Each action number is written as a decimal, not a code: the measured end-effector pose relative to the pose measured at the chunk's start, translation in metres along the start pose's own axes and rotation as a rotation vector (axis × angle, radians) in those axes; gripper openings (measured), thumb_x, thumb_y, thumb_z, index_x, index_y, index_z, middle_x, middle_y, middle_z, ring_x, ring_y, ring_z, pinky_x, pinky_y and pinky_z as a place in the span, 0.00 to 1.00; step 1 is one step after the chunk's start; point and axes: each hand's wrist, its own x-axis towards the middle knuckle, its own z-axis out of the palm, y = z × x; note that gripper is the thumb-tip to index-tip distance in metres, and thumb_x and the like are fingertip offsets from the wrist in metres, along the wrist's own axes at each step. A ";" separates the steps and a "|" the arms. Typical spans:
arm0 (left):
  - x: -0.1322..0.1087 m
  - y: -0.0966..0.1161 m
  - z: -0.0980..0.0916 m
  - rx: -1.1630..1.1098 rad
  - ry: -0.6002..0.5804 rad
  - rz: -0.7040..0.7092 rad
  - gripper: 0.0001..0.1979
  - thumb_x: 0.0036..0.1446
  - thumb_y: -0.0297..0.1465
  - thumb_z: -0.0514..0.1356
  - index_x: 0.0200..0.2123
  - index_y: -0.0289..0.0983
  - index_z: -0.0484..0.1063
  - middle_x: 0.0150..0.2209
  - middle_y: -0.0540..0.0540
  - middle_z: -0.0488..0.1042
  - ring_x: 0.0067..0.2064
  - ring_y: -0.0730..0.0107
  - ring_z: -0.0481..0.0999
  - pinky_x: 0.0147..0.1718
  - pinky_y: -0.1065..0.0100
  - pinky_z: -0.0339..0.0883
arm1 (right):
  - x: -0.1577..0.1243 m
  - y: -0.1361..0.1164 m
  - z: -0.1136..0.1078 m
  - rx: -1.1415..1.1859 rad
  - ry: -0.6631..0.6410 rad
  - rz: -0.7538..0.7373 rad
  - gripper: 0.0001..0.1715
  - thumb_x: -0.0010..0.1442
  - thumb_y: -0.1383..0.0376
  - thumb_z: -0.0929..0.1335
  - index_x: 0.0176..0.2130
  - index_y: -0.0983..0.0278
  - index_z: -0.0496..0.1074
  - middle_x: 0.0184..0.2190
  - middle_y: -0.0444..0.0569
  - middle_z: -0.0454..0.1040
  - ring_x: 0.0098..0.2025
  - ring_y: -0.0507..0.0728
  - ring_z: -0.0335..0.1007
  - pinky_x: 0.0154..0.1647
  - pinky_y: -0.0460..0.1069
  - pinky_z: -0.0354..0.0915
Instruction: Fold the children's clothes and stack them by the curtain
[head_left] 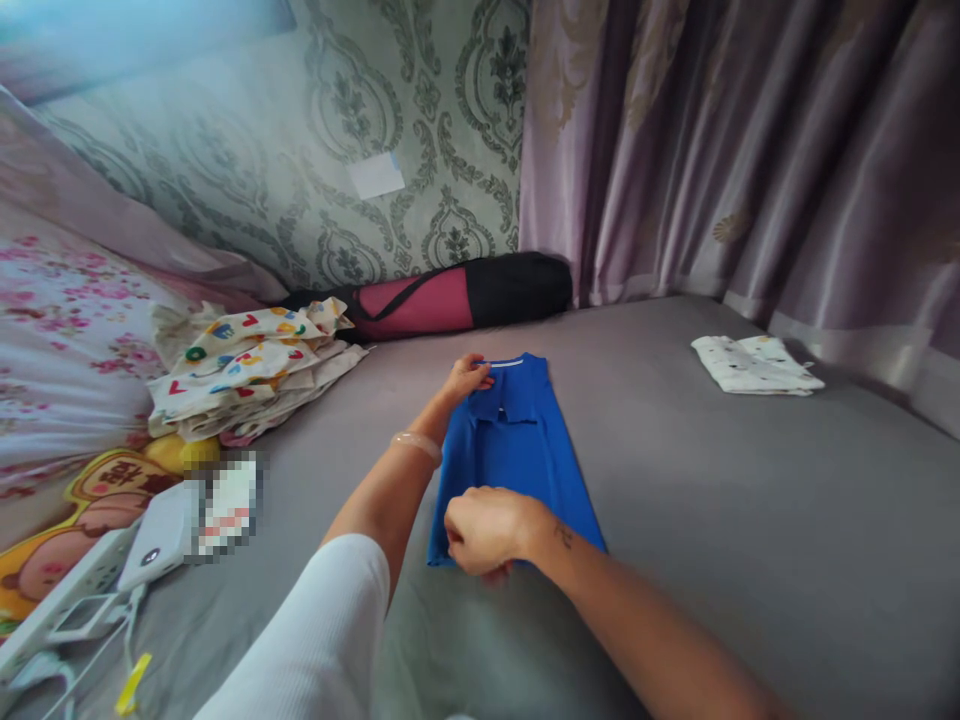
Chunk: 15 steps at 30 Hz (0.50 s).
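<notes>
A blue garment [517, 450], folded into a long narrow strip, lies on the grey bed sheet [712, 520]. My left hand [466, 377] reaches to its far end and pinches the fabric beside the white-trimmed collar. My right hand [484, 530] is closed on the near bottom edge of the garment, fingers curled under the hem. A clear bangle sits on my left wrist.
A folded white patterned cloth [754, 364] lies at the right by the curtain. A pile of colourful printed clothes [247, 365] sits at the left. A pink and black rolled bag [457, 295] rests against the wall. A white power bank and cables [112, 570] lie at the lower left.
</notes>
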 end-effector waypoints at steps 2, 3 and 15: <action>-0.014 0.006 -0.011 -0.049 -0.005 0.043 0.16 0.63 0.29 0.58 0.53 0.31 0.65 0.40 0.42 0.75 0.34 0.75 0.78 0.35 0.73 0.73 | -0.003 0.011 -0.002 0.085 -0.018 -0.046 0.13 0.53 0.71 0.62 0.23 0.67 0.74 0.20 0.49 0.77 0.19 0.53 0.71 0.21 0.45 0.65; -0.024 0.008 -0.020 -0.067 -0.007 0.077 0.16 0.63 0.29 0.58 0.52 0.31 0.66 0.42 0.41 0.75 0.35 0.74 0.78 0.35 0.73 0.73 | -0.005 0.018 -0.004 0.133 0.012 -0.050 0.14 0.54 0.70 0.62 0.23 0.67 0.73 0.19 0.48 0.76 0.17 0.52 0.70 0.19 0.44 0.64; -0.226 -0.038 -0.075 0.460 -0.256 0.328 0.14 0.61 0.43 0.58 0.43 0.39 0.73 0.38 0.47 0.76 0.38 0.70 0.74 0.37 0.71 0.66 | 0.031 0.126 -0.057 0.395 0.669 0.274 0.11 0.61 0.67 0.62 0.34 0.67 0.74 0.27 0.51 0.79 0.21 0.51 0.72 0.21 0.43 0.64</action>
